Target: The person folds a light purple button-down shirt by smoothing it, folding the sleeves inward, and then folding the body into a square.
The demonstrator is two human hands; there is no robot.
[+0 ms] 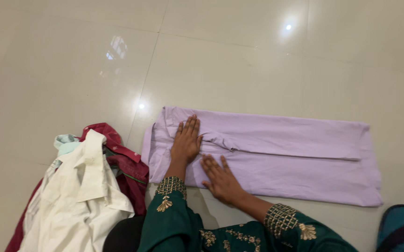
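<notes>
Where folded, both hands [202,158] on lilac garment [276,158]

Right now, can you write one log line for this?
left hand: flat on folded lilac cloth garment | right hand: flat on it | white cloth shirt pile: beside, left

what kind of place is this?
Probably a home floor, indoors: glossy cream floor tiles, lilac trousers spread flat on them under both hands, and a heap of clothes beside.

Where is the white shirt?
In the head view the white shirt lies lower left on the floor, atop a red garment, left of the purple cloth.
</notes>
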